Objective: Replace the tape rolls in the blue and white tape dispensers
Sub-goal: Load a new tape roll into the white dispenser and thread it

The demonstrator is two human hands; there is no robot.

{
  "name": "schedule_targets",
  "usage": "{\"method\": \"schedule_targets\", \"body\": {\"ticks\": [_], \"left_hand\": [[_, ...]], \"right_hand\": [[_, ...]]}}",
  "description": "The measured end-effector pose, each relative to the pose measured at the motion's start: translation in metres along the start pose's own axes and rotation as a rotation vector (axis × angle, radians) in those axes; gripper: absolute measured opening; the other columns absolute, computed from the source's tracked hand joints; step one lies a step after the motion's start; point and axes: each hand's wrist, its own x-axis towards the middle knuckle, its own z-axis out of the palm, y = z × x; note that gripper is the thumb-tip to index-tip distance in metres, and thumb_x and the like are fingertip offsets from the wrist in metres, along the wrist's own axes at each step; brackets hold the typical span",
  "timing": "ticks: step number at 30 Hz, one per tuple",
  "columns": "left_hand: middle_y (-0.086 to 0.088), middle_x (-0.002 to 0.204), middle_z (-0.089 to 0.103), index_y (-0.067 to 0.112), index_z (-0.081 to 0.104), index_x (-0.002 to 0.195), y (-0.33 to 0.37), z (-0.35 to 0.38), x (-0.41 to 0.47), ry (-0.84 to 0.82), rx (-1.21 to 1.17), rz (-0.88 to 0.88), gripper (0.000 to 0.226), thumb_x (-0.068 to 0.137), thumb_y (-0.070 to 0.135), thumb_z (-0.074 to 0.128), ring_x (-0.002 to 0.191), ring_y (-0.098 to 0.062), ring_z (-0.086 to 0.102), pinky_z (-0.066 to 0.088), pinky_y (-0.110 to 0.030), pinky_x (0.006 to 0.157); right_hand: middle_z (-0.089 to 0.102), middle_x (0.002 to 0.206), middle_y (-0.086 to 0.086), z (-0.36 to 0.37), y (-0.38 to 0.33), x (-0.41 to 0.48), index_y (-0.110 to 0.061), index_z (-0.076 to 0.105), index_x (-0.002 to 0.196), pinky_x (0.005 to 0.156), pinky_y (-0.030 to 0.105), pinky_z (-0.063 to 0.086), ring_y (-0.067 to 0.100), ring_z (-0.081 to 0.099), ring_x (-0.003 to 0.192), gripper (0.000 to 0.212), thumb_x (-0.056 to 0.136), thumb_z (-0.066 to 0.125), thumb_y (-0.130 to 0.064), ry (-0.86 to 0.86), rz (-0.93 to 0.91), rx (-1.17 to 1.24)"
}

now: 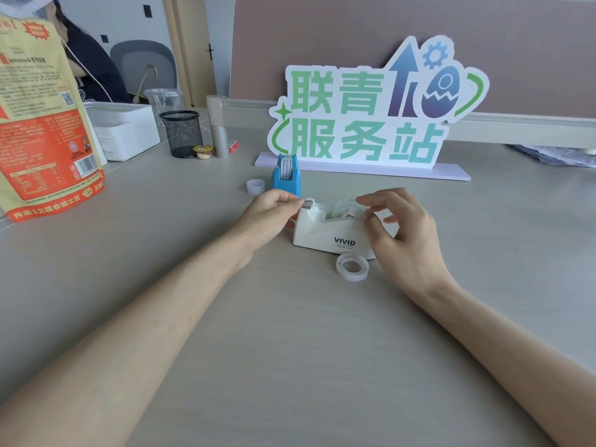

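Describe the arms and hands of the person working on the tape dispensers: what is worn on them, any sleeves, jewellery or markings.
Both forearms are bare from the bottom edge of the picture up to the wrists; no sleeve shows. The left hand and the right hand wear no gloves. No watch, bracelet or ring is visible, and no marking or tattoo shows on either arm. The nails look short and unpainted.

Grey desk (129, 253) (woodgrain), mauve partition (322, 43), white wall (129, 14).

The grey desk (290, 350) bears a white dispenser (329, 233), blue dispenser (287, 179), loose tape roll (352, 268) and sign (364, 108).
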Motion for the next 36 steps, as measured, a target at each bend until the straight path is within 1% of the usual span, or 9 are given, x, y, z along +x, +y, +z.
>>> {"method": "schedule_targets", "body": {"ticks": [2,5,10,14,17,24,28,32,36], "left_hand": [[0.009,0.095,0.064,0.018,0.063,0.110,0.000,0.000,0.000,-0.004,0.001,-0.001,0.021,0.094,0.030,0.055,0.078,-0.001,0.058,0.039,-0.007,0.061],[0.005,0.098,0.065,0.015,0.062,0.112,0.000,0.001,0.001,-0.007,-0.015,-0.005,0.022,0.093,0.025,0.057,0.075,-0.002,0.058,0.040,-0.001,0.055],[0.009,0.091,0.064,0.014,0.060,0.112,0.001,0.002,0.000,-0.021,-0.005,-0.011,0.021,0.091,0.017,0.059,0.076,0.002,0.057,0.037,0.003,0.050],[0.008,0.099,0.065,0.019,0.060,0.110,-0.003,0.001,0.003,-0.012,0.047,-0.027,0.019,0.091,0.020,0.058,0.093,-0.005,0.059,0.039,-0.012,0.067],[0.002,0.110,0.065,0.023,0.059,0.108,-0.006,0.002,0.005,0.006,0.097,-0.027,0.018,0.091,0.020,0.056,0.106,-0.012,0.057,0.038,-0.014,0.073],[0.003,0.100,0.064,0.019,0.062,0.106,-0.005,0.002,0.003,0.006,0.103,0.010,0.015,0.092,0.018,0.057,0.094,-0.009,0.056,0.038,-0.012,0.070],[0.007,0.091,0.064,0.020,0.060,0.100,-0.007,0.002,0.000,-0.007,0.111,0.041,0.016,0.090,0.008,0.055,0.091,-0.010,0.058,0.041,-0.014,0.078],[0.011,0.084,0.063,0.022,0.059,0.092,-0.008,0.002,-0.002,0.000,0.170,0.066,0.026,0.085,-0.002,0.053,0.087,-0.012,0.059,0.047,-0.026,0.085],[0.012,0.080,0.065,0.025,0.062,0.088,-0.012,0.002,-0.004,0.030,0.237,0.089,0.025,0.080,0.002,0.059,0.083,-0.013,0.061,0.050,-0.034,0.086]], "right_hand": [[0.065,0.106,-0.005,0.000,0.000,0.000,-0.015,0.070,0.099,0.078,0.003,0.038,-0.002,0.058,0.092,0.025,0.087,0.054,0.000,-0.001,0.000,-0.002],[0.066,0.106,-0.005,0.000,0.001,0.000,-0.015,0.070,0.099,0.078,0.003,0.038,-0.004,0.057,0.093,0.025,0.087,0.054,0.000,-0.003,-0.001,-0.005],[0.066,0.107,-0.004,0.000,0.001,0.000,-0.015,0.070,0.099,0.078,0.002,0.038,-0.004,0.057,0.093,0.025,0.087,0.054,0.000,-0.002,-0.006,-0.009],[0.066,0.107,-0.003,0.000,0.000,0.000,-0.014,0.070,0.100,0.078,0.002,0.038,-0.001,0.058,0.092,0.025,0.088,0.054,-0.001,-0.005,-0.002,-0.009],[0.065,0.107,-0.004,0.000,-0.001,0.000,-0.014,0.071,0.101,0.079,0.004,0.039,0.002,0.057,0.093,0.024,0.088,0.054,-0.001,-0.006,0.004,-0.009],[0.063,0.104,-0.009,0.000,-0.002,0.000,-0.013,0.071,0.099,0.078,0.004,0.039,0.005,0.059,0.093,0.023,0.087,0.055,-0.001,-0.005,0.013,-0.003],[0.063,0.106,-0.010,0.000,-0.003,-0.001,-0.013,0.070,0.100,0.079,0.007,0.041,0.007,0.059,0.095,0.022,0.088,0.054,-0.002,-0.010,0.018,-0.005],[0.065,0.108,-0.007,-0.001,-0.003,-0.001,-0.013,0.070,0.099,0.081,0.015,0.045,0.009,0.059,0.096,0.022,0.089,0.054,-0.002,-0.006,0.021,0.002],[0.063,0.110,-0.005,-0.002,-0.006,-0.001,-0.015,0.067,0.105,0.086,0.030,0.050,0.013,0.060,0.100,0.023,0.089,0.055,-0.004,-0.018,0.021,-0.016]]}}
